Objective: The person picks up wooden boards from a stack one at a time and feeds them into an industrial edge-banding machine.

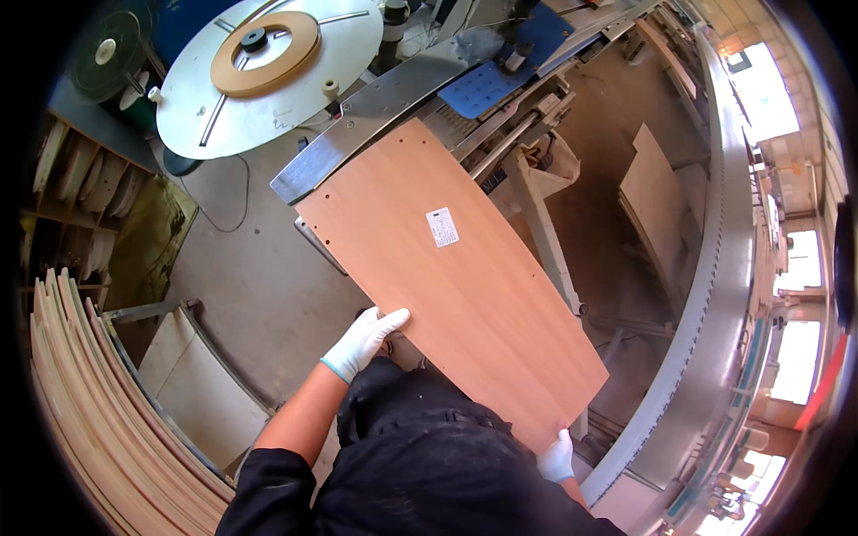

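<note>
A long wood-grain panel lies slantwise before me, with small drilled holes near its far end and a white printed label on its face. My left hand, in a white glove, grips the panel's left edge, thumb on top and fingers hidden underneath. At the near right corner my right hand, also gloved, holds the panel's end. The panel's far end meets the metal guide rail of a machine, beside a blue perforated plate.
A round metal reel table carries a roll of edge banding. Stacked boards stand at lower left, near shelves. A long roller conveyor curves along the right, with leaning sheets behind the machine's leg.
</note>
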A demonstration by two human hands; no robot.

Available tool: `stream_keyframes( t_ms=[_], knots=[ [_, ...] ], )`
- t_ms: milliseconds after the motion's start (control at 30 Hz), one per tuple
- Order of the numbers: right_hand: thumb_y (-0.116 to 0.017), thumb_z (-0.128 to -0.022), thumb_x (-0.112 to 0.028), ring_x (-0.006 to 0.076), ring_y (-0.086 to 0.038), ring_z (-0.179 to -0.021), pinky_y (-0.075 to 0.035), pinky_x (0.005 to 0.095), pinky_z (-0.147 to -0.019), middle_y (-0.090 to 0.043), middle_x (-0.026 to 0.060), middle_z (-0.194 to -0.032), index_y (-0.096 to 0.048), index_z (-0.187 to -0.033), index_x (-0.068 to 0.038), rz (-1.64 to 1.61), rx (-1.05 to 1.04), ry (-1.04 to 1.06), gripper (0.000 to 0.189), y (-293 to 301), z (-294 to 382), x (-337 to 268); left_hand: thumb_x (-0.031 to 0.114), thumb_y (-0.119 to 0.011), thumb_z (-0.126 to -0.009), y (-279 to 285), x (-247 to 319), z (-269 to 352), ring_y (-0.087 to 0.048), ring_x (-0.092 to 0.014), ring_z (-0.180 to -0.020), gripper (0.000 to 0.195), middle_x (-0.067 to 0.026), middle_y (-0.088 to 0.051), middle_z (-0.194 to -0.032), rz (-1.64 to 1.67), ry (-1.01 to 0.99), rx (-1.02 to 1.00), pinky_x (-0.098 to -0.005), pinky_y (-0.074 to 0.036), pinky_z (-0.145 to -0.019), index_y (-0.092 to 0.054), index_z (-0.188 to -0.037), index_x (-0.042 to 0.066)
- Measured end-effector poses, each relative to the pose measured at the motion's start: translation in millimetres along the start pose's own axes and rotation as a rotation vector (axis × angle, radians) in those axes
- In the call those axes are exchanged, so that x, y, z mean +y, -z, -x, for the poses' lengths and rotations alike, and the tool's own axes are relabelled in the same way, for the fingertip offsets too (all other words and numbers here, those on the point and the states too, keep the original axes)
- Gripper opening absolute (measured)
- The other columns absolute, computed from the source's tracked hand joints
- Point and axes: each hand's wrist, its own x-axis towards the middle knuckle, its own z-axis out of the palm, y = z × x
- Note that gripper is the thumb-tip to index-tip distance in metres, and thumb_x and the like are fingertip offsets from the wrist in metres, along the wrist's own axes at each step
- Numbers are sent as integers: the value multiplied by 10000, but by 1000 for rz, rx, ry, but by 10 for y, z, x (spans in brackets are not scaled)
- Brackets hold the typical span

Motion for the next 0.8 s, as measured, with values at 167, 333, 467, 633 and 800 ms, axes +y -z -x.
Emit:
stream_keyframes(
  t_ms=[167, 333, 467, 633, 800],
  knots=[
    [-448, -1000, -377, 312, -471, -1292, -387, 488, -1076, -473, 120, -1422, -381, -1425, -61, -99, 8, -50, 534, 153, -56, 18, 467, -605, -935, 182, 25, 64, -600, -138, -951, 565, -64, -659, -1075, -56, 6, 54, -283, -479, -809, -585, -1219, -21],
    [-430, -1002, -416, 311, -478, -1287, -403, 483, -1063, -471, 112, -1426, -374, -1435, -70, -31, 27, -39, 558, -164, -171, -201, 388, -500, -1009, 242, 92, 48, -668, -206, -946, 491, -132, -690, -1038, 0, -34, 123, -340, -510, -889, -572, -1187, -63],
    [-416, -999, -441, 309, -485, -1280, -416, 479, -1052, -468, 112, -1427, -372, -1439, -78, -2, 40, -54, 572, -454, -308, -432, 407, -499, -1006, 92, 202, 17, -674, -218, -944, 490, -142, -698, -1018, 30, -10, 128, -344, -510, -878, -584, -1149, -54],
    [-399, -996, -473, 308, -492, -1272, -432, 473, -1039, -464, 111, -1429, -370, -1444, -90, -18, 81, -56, 590, -826, -443, -733, 410, -495, -1006, -68, 315, -169, -686, -234, -905, 486, -176, -694, -1016, 80, 57, 163, -354, -533, -840, -588, -1108, -56],
    [-389, -989, -511, 316, -505, -1256, -438, 478, -1032, -473, 117, -1421, -386, -1439, -102, 20, 173, 15, 608, -807, -644, -1112, 416, -516, -995, -357, 564, -472, -681, -222, -881, 480, -142, -693, -1001, 87, 60, 235, -337, -536, -799, -590, -1125, -40]
  ],
)
